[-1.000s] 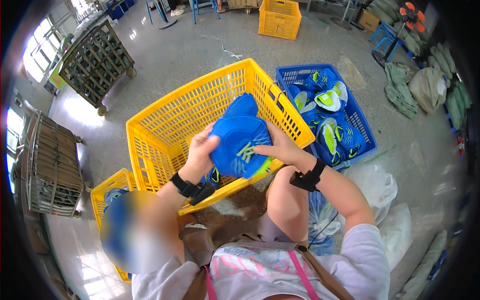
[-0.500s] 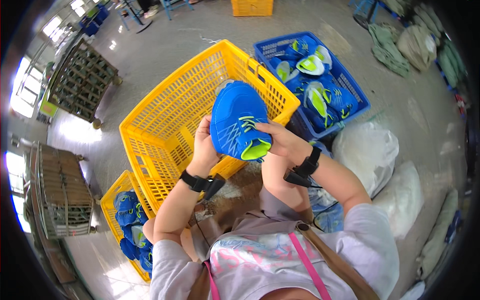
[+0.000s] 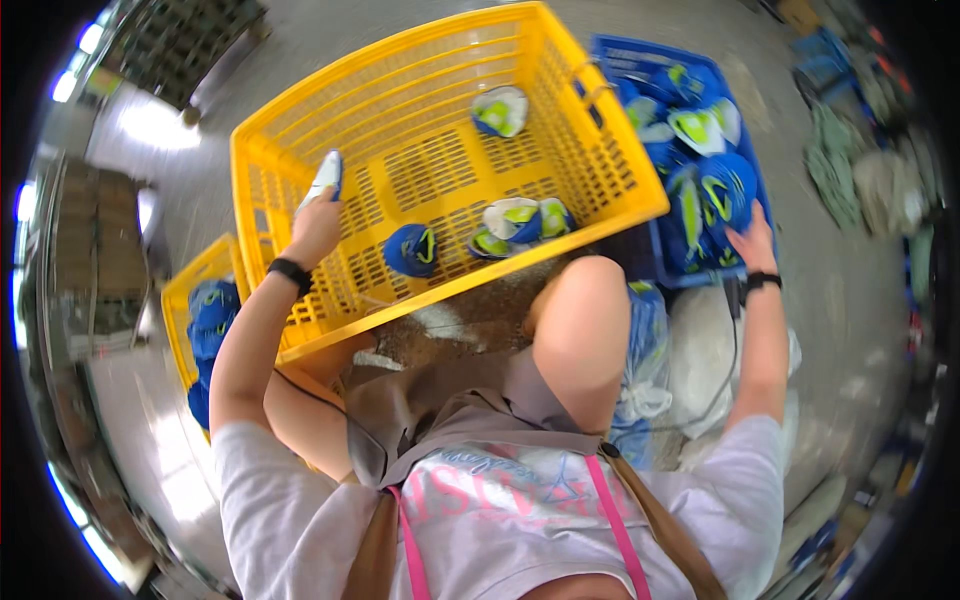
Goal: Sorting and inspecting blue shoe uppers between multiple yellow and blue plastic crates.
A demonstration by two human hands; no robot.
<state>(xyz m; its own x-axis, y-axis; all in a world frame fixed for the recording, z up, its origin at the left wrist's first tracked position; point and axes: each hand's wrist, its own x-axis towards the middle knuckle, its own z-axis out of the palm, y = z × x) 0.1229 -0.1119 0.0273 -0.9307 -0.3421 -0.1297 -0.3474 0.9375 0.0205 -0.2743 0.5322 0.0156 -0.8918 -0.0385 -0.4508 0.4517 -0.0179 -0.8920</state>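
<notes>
My left hand point(image 3: 317, 230) is closed on a blue-and-white shoe upper point(image 3: 326, 176), held edge-on inside the left part of a big yellow crate point(image 3: 400, 322). Several loose shoe uppers lie on that crate's floor, among them a blue one point(image 3: 410, 250) and one with its white underside up point(image 3: 500, 111). To the right, my right hand point(image 3: 757, 244) reaches to the near right corner of a blue crate point(image 3: 766, 165). Its thumb and fingers are round the edge of a blue shoe upper with lime lining point(image 3: 729, 190); part of the grip is hidden.
Left of my leg stands a smaller yellow crate point(image 3: 176, 318) with more blue uppers. White plastic bags point(image 3: 697, 350) lie by my right knee. Wheeled slatted carts point(image 3: 185, 45) are at the left, and cloth sacks point(image 3: 885, 185) at the far right.
My hands have moved apart; before, both held one blue shoe upper over the yellow crate. Now my left hand is lower left, my right hand at the blue crate. The view has shifted.
</notes>
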